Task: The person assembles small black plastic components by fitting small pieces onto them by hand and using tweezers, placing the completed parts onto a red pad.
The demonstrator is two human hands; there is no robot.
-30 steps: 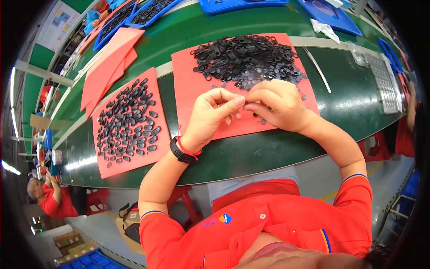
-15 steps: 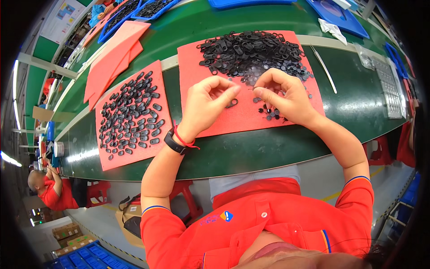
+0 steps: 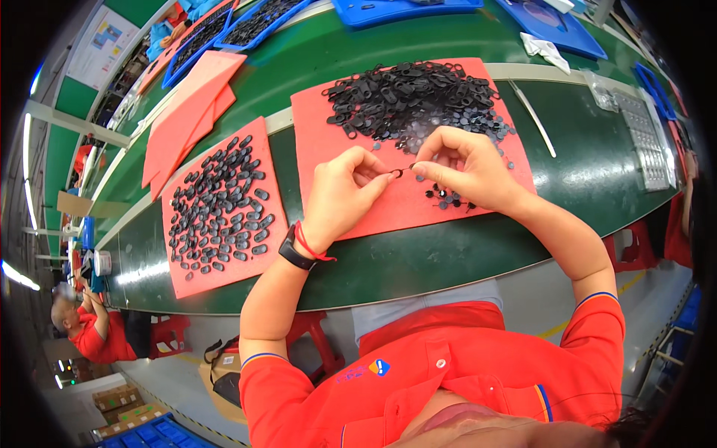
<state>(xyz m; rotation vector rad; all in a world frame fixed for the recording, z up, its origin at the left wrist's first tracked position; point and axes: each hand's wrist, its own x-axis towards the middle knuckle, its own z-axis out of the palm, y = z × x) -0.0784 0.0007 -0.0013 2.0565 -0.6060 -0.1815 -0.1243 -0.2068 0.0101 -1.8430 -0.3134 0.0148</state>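
Observation:
My left hand (image 3: 347, 190) pinches a small black oval ring piece (image 3: 396, 173) between thumb and forefinger, just above the pink foam mat (image 3: 314, 142). Close on its right, my right hand (image 3: 470, 170) is closed in a pinch with its fingertips at the ring piece; the tiny dark thing in them is too small to name. Beyond both hands lies a heap of black oval ring pieces (image 3: 411, 89), with small grey discs (image 3: 418, 134) spilling along its near side. Several dark discs (image 3: 447, 198) are scattered under my right hand.
On the left, a second pink mat (image 3: 190, 282) carries many black oval pieces (image 3: 224, 201). Stacked pink foam sheets (image 3: 187, 123) lie behind it. A white stick-like tool (image 3: 534, 119) and a grey tray (image 3: 644, 138) are at the right. Blue trays (image 3: 403, 11) line the far side.
My left hand has taken up the black oval ring piece that was by its fingertips. Both hands have come closer together, and the right fingertips now meet the piece.

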